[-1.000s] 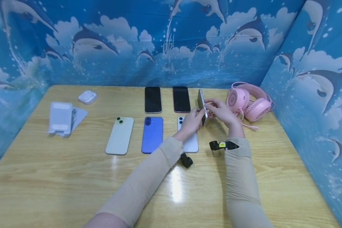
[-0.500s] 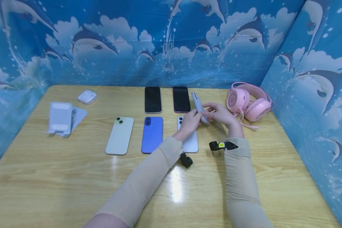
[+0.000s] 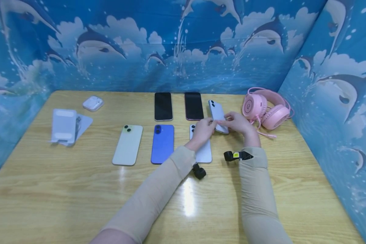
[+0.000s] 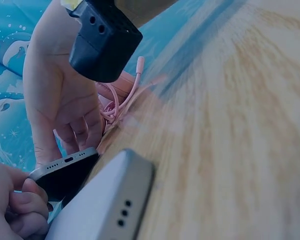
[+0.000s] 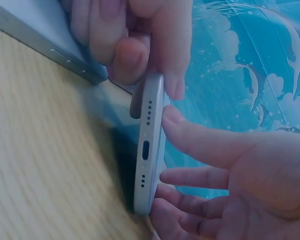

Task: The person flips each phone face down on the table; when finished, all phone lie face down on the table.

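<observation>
A pale blue smartphone [image 3: 218,114] is held tilted low over the table, its back with two camera lenses facing up and its dark screen facing down. My left hand [image 3: 202,133] pinches its left edge near the port end. On its other side, my right hand [image 3: 238,122] has the thumb on the back and fingers at the right edge. The right wrist view shows the charging port and speaker holes on the phone's end [image 5: 145,150]. Under my left wrist lies a whitish smartphone [image 3: 205,154], partly covered.
A blue smartphone [image 3: 162,144] and a pale green one [image 3: 128,145] lie face down to the left. Two smartphones lie dark screen up behind, one of them black [image 3: 163,106]. Pink headphones [image 3: 274,117] stand right; a white stand [image 3: 63,125] and earbud case [image 3: 93,103] left.
The phone in my hands has rolled from standing on edge to lying nearly flat, back upward. My right fingers have shifted onto its back and edge; my left hand has barely moved.
</observation>
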Demonstrator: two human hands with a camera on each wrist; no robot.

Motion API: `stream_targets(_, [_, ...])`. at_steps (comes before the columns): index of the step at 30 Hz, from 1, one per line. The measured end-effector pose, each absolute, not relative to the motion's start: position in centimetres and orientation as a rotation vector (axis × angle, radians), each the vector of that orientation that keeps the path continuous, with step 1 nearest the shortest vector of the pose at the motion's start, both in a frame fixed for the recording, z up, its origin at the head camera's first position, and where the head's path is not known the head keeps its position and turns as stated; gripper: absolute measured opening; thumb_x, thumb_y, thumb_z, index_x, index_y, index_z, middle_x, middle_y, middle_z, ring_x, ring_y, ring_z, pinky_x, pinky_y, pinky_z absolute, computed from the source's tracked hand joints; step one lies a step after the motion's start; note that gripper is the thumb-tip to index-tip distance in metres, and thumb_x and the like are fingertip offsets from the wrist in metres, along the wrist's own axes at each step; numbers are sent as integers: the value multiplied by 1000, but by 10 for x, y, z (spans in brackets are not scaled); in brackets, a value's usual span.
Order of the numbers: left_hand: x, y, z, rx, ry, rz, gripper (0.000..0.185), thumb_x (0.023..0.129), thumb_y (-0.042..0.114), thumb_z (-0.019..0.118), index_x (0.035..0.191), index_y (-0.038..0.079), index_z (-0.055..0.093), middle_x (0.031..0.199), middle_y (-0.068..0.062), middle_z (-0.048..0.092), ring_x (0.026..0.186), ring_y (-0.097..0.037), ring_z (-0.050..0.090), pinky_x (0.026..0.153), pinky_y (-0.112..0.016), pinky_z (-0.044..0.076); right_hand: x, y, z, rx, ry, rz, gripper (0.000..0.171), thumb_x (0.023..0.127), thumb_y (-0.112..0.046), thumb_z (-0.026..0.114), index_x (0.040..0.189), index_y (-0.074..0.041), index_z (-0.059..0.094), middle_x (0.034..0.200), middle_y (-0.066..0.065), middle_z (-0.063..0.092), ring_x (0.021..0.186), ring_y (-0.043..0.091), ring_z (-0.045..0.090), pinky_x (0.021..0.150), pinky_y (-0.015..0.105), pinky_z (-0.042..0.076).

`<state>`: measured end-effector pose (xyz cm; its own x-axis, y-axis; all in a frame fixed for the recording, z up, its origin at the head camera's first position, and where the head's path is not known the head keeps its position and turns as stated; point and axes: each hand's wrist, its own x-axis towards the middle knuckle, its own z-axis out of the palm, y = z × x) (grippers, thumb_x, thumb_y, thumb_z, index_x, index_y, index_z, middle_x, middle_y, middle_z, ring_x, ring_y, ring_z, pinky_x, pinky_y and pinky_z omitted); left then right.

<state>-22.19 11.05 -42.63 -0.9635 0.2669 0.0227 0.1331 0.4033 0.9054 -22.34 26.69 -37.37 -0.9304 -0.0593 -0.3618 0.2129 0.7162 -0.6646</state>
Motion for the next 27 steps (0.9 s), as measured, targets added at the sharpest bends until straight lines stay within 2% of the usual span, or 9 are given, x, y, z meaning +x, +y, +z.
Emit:
stream_targets(6, [-222,111,-426,375,2573,1586,27,92,33,50,84,11,63,55,2,55,44,-9,47,40,-20,34,-223,269,-373,170,2624,-890,75,82,-49,59,131,3,39,123,24,49,100,30,56,87,42,44])
stream_targets(10, [-222,111,-426,365,2594,1548,28,91,32,52,98,8,65,53,0,55,42,-8,44,39,-20,32,-222,269,-371,218,2636,-807,77,80,-54,58,131,1,41,120,22,52,98,29,55,87,43,43])
stream_targets(14, [-221,112,-425,372,2631,1498,30,89,30,56,106,6,64,51,2,49,42,-6,41,39,-19,31,-221,269,-371,228,2655,-774,72,81,-50,59,129,1,43,115,20,54,96,28,53,84,41,44])
stream_targets(19, [-221,112,-424,386,2681,1445,24,87,23,59,100,5,66,54,3,50,45,-7,42,41,-18,32,-222,269,-371,230,2673,-755,66,82,-45,61,127,1,44,110,19,54,92,27,52,78,37,44])
stream_targets(23, [-221,113,-423,395,2701,1408,14,85,17,58,84,6,66,54,1,49,47,-9,42,42,-20,32,-222,269,-372,237,2683,-740,62,83,-39,62,125,2,45,107,18,53,91,27,49,75,36,42])
stream_targets(27, [-221,112,-423,416,2700,1369,14,85,15,57,73,8,61,54,2,47,48,-9,41,44,-21,33,-222,270,-373,242,2696,-733,61,82,-38,64,124,3,45,107,18,52,92,27,46,76,37,41])
